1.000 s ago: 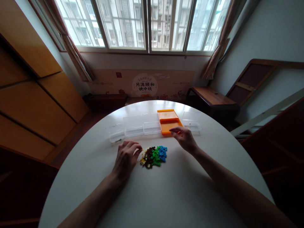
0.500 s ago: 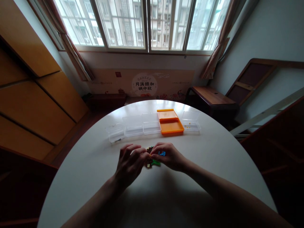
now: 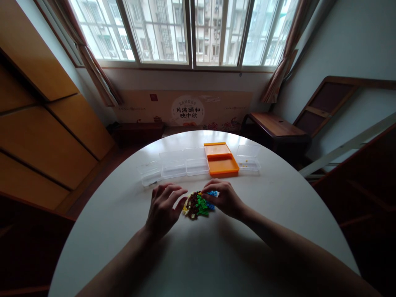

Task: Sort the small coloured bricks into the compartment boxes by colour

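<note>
A pile of small toy building bricks lies on the white round table, with cream, brown, green and blue pieces mixed together. My left hand is at the pile's left side, fingers apart and curved, with nothing visible between them. Over the pile's upper right, my right hand pinches thumb and forefinger together. A tiny orange brick shows at those fingertips. Blue bricks are partly covered by the right hand.
Behind the pile stands a row of lidded boxes, all open: several clear plastic boxes and one orange box. The clear box at the right end contains a few small yellow pieces. The table's curved edge runs behind them.
My hands have moved apart: the left drew back left and opened, the right shifted up and right. More of the brick pile shows between them now.
</note>
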`<state>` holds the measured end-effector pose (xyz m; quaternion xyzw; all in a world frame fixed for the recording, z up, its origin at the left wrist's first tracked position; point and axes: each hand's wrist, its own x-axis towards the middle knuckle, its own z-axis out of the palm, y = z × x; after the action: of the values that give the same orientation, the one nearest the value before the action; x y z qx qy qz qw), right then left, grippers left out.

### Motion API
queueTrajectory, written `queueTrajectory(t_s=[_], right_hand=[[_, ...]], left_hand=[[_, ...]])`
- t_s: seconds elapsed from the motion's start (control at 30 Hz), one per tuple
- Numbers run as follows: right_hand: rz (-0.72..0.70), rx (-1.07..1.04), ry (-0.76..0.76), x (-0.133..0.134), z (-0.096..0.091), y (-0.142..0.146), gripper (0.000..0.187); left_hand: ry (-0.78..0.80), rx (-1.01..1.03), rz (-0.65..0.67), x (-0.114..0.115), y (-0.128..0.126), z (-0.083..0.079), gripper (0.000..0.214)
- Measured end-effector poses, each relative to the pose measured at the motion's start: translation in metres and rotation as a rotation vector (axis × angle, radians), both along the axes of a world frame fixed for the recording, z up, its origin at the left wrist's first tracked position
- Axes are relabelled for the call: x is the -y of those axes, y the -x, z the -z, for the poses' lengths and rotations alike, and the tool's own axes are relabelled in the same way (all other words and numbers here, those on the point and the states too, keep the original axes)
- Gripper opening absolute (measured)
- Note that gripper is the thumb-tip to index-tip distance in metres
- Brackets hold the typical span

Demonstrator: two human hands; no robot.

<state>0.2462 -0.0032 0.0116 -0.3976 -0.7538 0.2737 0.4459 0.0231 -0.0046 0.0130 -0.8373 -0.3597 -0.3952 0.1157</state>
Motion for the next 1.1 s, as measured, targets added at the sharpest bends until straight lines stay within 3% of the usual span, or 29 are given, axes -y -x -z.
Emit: queueTrajectory(t_s=[0.13,0.37,0.5,0.77,0.93,1.1], right_hand=[[0.164,0.003,-0.038,-0.019,0.004,-0.026,0.015],[0.708,0.005,-0.028,-0.058,0.015,-0.11,0.029],[0.892,0.043,-0.009,-0.066,0.022,-0.138,0.031],[0.909,0.045,-0.031,-0.067,0.028,-0.142,0.033],[0.847,0.067,-0.079,-0.065,0.026,-0.133,0.03],[0.765,0.16,-0.148,-0.061,0.024,-0.119,0.026]], left_hand=[[0.06,-0.016,-0.039,-0.003,0.003,0.004,0.011],[0.182,-0.046,-0.078,-0.007,0.006,0.009,0.012],[0.242,-0.053,-0.078,-0.007,0.005,0.01,0.013],[0.274,-0.056,-0.084,-0.008,0.007,0.012,0.015],[0.309,-0.074,-0.06,-0.007,0.008,0.013,0.024],[0.35,-0.107,-0.043,-0.007,0.008,0.013,0.013]])
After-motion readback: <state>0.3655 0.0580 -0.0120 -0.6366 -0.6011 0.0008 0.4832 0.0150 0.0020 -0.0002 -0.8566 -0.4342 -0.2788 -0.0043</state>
